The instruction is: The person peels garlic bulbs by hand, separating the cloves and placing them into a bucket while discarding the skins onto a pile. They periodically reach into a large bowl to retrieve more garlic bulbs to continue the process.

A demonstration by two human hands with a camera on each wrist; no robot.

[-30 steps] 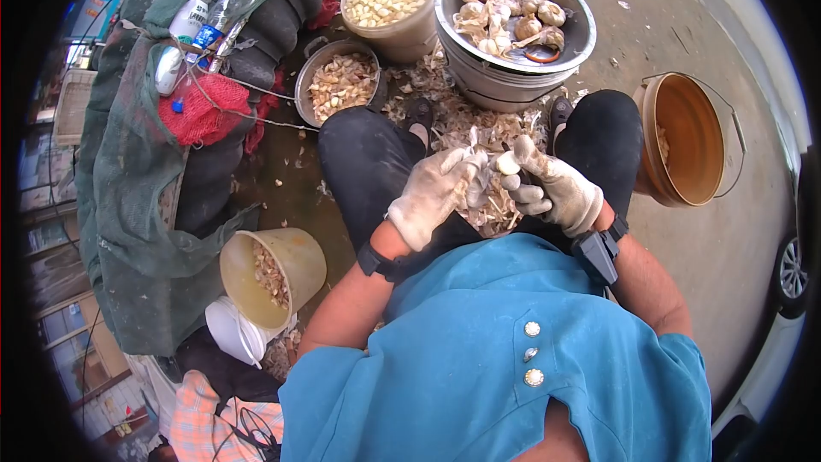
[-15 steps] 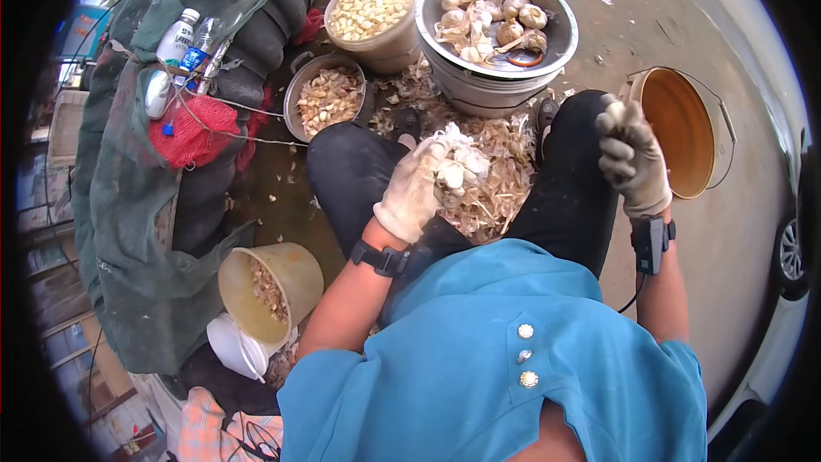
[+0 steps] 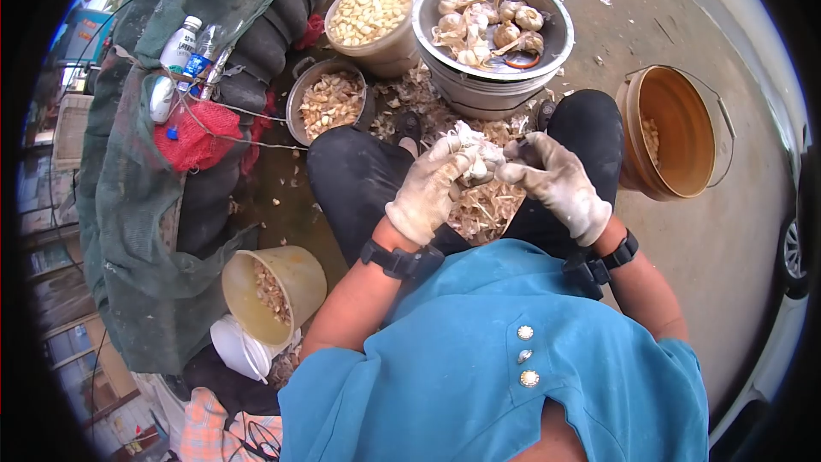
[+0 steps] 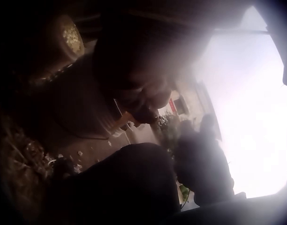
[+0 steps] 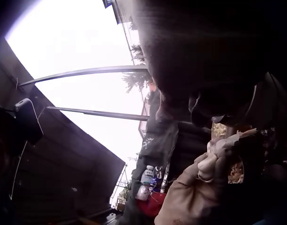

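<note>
My left hand (image 3: pixel 428 192), in a soiled off-white work glove, grips a partly split garlic bulb (image 3: pixel 483 154) between my knees. In the right wrist view the pale cloves of that garlic bulb (image 5: pixel 207 166) stick up from the glove's fingertips. My right hand (image 3: pixel 556 184), gloved too with darkened fingertips, is close beside the bulb on its right. Its fingers are bent toward the bulb, and I cannot tell if they pinch anything. Garlic skins (image 3: pixel 487 210) are heaped on the ground below both hands. The left wrist view is mostly in shadow.
Ahead, a metal basin (image 3: pixel 560 47) on a bucket holds whole garlic bulbs (image 3: pixel 505 34). Left of it stand a tub (image 3: pixel 389 60) of peeled cloves and a pot (image 3: pixel 368 115) of cloves and skins. An orange-brown bucket (image 3: pixel 684 150) with cloves is at right; a tilted yellowish bucket (image 3: pixel 299 278) at left.
My right hand swung out from the bulb to the orange-brown bucket and is now back beside the bulb. A loose white clove seen at its fingers a second ago is gone. The left hand stays near its place.
</note>
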